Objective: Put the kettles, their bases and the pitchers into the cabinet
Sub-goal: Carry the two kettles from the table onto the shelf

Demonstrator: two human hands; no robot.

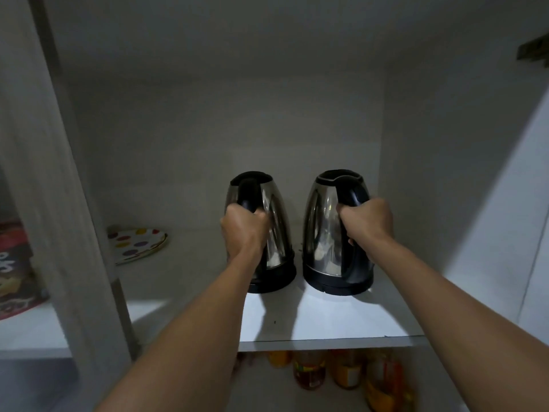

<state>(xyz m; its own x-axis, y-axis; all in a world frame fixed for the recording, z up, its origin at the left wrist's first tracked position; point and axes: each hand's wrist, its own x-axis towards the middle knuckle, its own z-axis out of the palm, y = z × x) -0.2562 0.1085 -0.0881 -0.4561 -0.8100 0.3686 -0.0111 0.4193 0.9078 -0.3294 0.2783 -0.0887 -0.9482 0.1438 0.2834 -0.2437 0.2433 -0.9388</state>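
Kettles stand side by side at the centre of the frame, both upright on the cabinet shelf (326,319), close together with a narrow gap between them. Your left hand (242,230) is wrapped around the black handle of the left kettle (274,233), and your right hand (367,221) is wrapped around the handle of the right kettle (322,233). Each handle faces you, so each kettle lies straight ahead of your fingers, its long axis vertical. Both black bottoms appear to rest on the shelf, though whether those are separate bases I cannot tell. If they are settled, you need only let go and draw both arms straight back. A spotted plate (139,243) lies at left of centre, well apart. Jars (309,370) sit on the shelf below, at the lower edge.
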